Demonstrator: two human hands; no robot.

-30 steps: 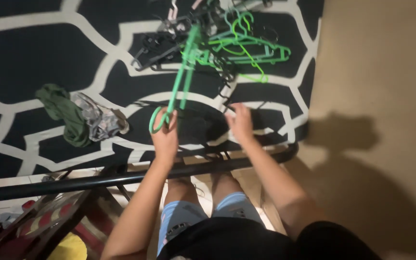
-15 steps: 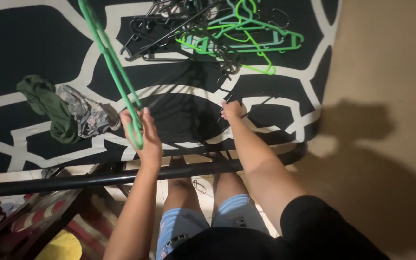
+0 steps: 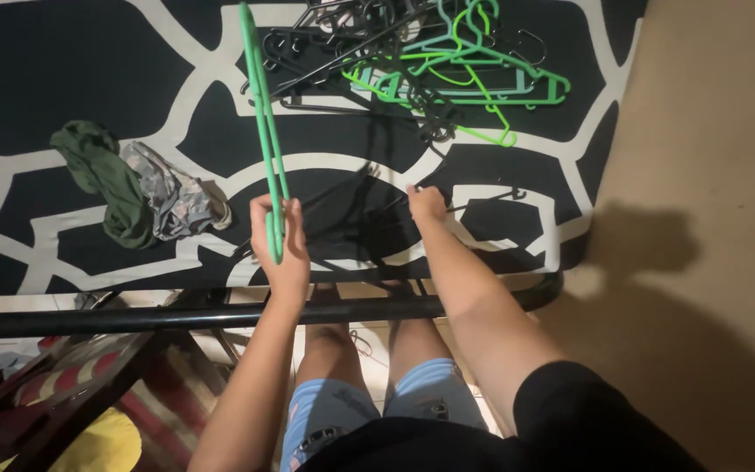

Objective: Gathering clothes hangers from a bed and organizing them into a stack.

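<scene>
Swung upright, one green hanger (image 3: 264,114) (left hand (image 3: 283,249) gripping), right hand (image 3: 427,204) on one black hanger (image 3: 474,203)

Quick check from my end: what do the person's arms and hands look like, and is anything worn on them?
Both hands are bare: the left hand and right hand show no gloves, rings, watch or bands that I can make out. The forearms are uncovered. A black short sleeve covers the right upper arm; the left arm shows no sleeve in view.
</scene>
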